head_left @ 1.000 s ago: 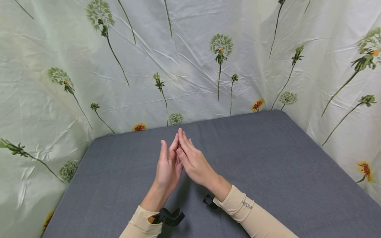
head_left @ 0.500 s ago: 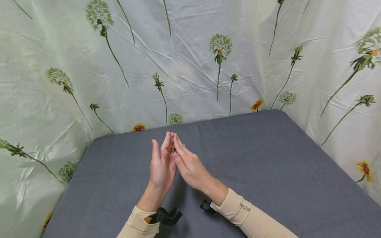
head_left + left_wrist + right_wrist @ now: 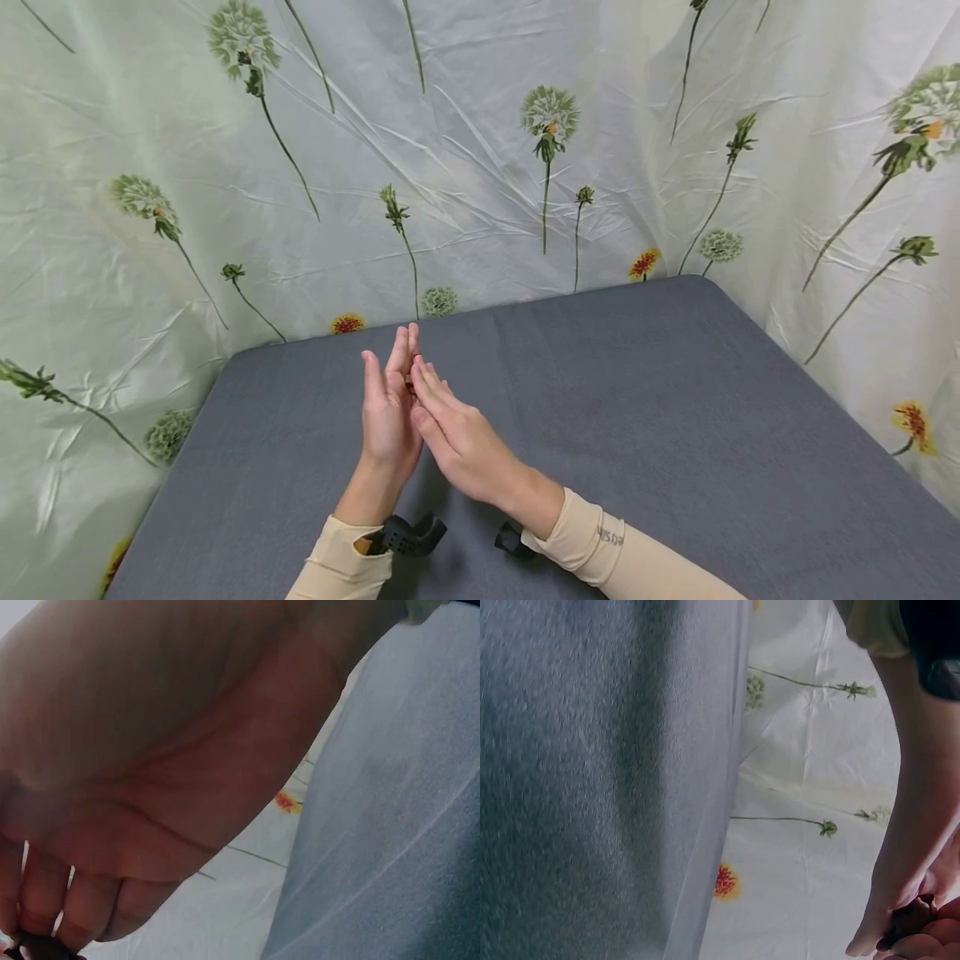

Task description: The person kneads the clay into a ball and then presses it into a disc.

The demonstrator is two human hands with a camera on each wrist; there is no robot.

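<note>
Out in front of me, above the table, my left hand [image 3: 390,425] stands upright with its fingers straight and its thumb apart. My right hand [image 3: 463,446] leans against it, straight fingers laid on the left fingers. Caught between the two hands is a small dark brown object [image 3: 911,919], lumpy in outline. The left wrist view catches part of this dark object [image 3: 45,946] at the left fingers. From the head only a dark sliver shows between the fingers, and its kind cannot be told.
A grey cloth-covered table [image 3: 615,400] spreads beneath the hands. Behind it and at both sides hangs a pale curtain [image 3: 480,167] printed with dandelions. A black wrist camera [image 3: 415,535] juts inward from the left wrist and another [image 3: 513,542] from the right.
Both hands have drifted left together. The right fingertips have slid down along the left fingers, from above the left fingertips to below them.
</note>
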